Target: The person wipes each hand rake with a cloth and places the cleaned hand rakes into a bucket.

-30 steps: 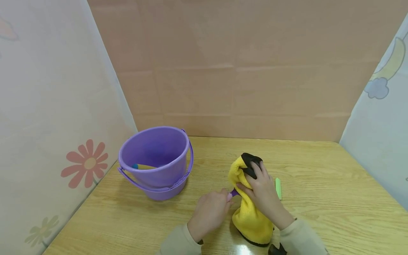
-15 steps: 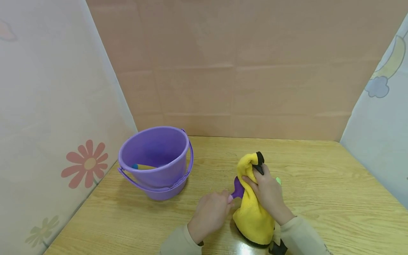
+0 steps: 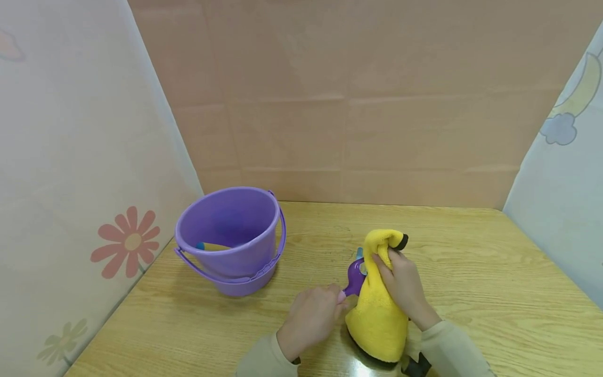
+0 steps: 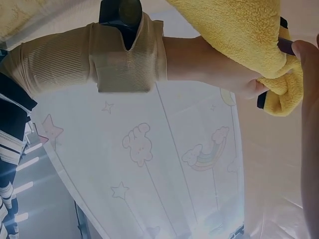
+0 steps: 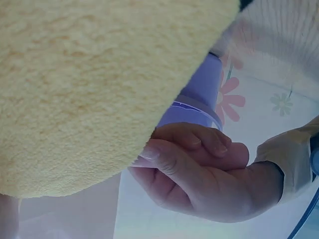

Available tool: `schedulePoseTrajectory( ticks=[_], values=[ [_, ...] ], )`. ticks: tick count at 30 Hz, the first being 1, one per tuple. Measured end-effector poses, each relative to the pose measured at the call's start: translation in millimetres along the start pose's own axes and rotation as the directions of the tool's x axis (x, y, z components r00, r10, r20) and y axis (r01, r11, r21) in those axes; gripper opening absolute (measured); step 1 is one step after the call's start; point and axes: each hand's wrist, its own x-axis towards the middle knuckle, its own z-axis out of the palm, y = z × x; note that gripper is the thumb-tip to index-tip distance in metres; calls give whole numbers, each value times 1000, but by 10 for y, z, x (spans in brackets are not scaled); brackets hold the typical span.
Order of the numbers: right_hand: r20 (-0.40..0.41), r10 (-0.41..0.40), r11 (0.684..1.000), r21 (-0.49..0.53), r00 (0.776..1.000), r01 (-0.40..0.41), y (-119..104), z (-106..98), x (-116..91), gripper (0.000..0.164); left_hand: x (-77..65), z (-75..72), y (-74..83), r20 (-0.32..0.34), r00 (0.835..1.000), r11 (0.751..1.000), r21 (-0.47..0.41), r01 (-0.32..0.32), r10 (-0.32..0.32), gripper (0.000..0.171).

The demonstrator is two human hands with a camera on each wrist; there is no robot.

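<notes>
My left hand (image 3: 312, 315) grips the pink handle (image 3: 341, 297) of a purple-headed tool (image 3: 355, 276); its exact kind is unclear. A yellow towel (image 3: 379, 314) with black edging covers the right part of the purple head. My right hand (image 3: 404, 285) holds the towel bunched near its top, fingers partly hidden in the folds. The towel's lower end hangs to the table. A small blue tip (image 3: 360, 253) shows above the purple head. In the right wrist view the towel (image 5: 89, 99) fills much of the picture, with my left hand (image 5: 199, 174) curled beside it.
A purple bucket (image 3: 249, 267) with its handle down stands at the left, a yellow and blue item (image 3: 214, 246) inside it. Wood table (image 3: 494, 293) spreads to the right. Printed panels (image 3: 70, 157) flank both sides, and a tan backdrop (image 3: 348, 104) rises behind.
My right hand and the towel's top have shifted right, uncovering more of the purple head and the blue tip. A light green stick beside the right hand is now hidden. The left hand barely moved.
</notes>
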Motion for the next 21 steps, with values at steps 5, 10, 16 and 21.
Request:
schedulePoseTrajectory(
  ticks=[5, 10, 16, 21],
  values=[
    [-13, 88, 990, 110, 996, -86, 20, -12, -8, 17, -6, -14, -7, 2, 1000, 1000, 6, -12, 12, 28],
    [-15, 179, 962, 211, 984, -171, 37, -22, -7, 20, -6, -13, -18, -7, 1000, 1000, 4, -22, 22, 25],
    [-2, 325, 902, 302, 946, -309, 26, -40, -4, 20, -12, -19, -17, 1, 1000, 1000, -3, -18, 18, 23],
    [-1, 451, 835, 355, 893, -421, 0, -54, -4, 22, -7, -22, -14, 7, 1000, 999, -37, 2, -1, 26]
  ],
)
